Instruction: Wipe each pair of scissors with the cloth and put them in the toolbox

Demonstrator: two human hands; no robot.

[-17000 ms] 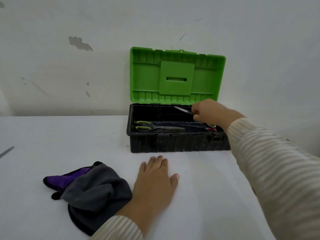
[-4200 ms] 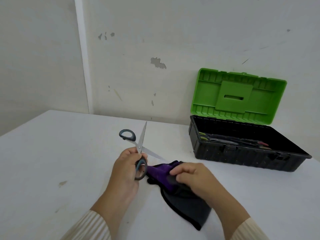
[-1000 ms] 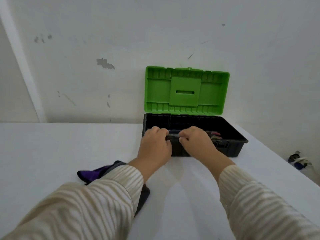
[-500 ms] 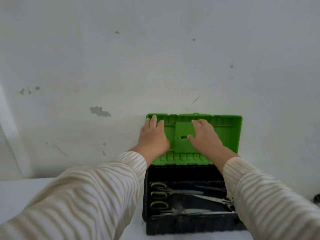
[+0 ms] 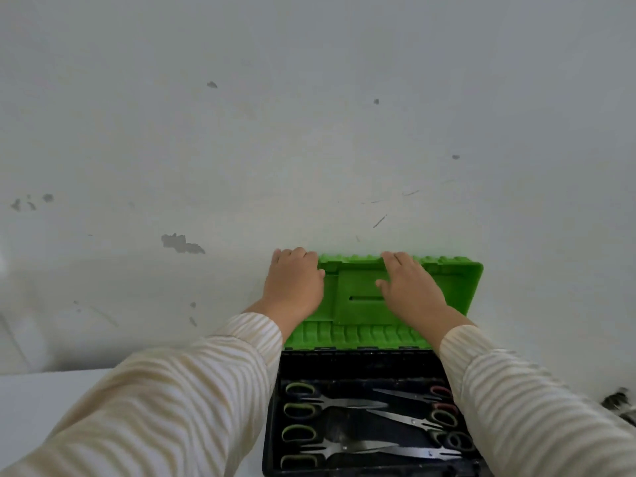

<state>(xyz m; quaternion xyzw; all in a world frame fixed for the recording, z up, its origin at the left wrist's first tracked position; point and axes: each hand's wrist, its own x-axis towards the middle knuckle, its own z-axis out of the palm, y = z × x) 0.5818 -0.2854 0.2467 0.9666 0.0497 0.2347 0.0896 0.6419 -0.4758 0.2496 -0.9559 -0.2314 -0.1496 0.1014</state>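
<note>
The scissors [image 5: 370, 423] lie inside the toolbox [image 5: 344, 473], in the lower middle of the frame. There are several pairs, all flat on the black floor of the box. The pairs on the left have dark handles with olive-green lining and their steel blades point to the right. The pairs on the right have dark handles, some lined with red, and their thin pointed blades point to the left. The blades are smooth grey metal. No brand or writing can be read on them, and none on the box.

The toolbox has a black plastic body with a ribbed inner wall and some pale scuffs. Its lid [image 5: 457, 290] is bright green plastic, standing up against the wall behind, in the middle of the frame. The inside of the lid has a row of small ribs along the lower edge and a raised square panel with a narrow slot in the centre.

The left hand [image 5: 292, 287] rests on the upper left corner of the lid, its fingers curled over the top edge. The right hand [image 5: 409, 287] lies flat and spread on the inner face of the lid, over the square panel, with fingertips at the top edge. It grips nothing. Both sleeves are of soft cloth with cream and beige stripes.

The wall [image 5: 309, 132] is pale, matte, with small chips and scratches. The table [image 5: 34, 401] at the lower left is plain white.
</note>
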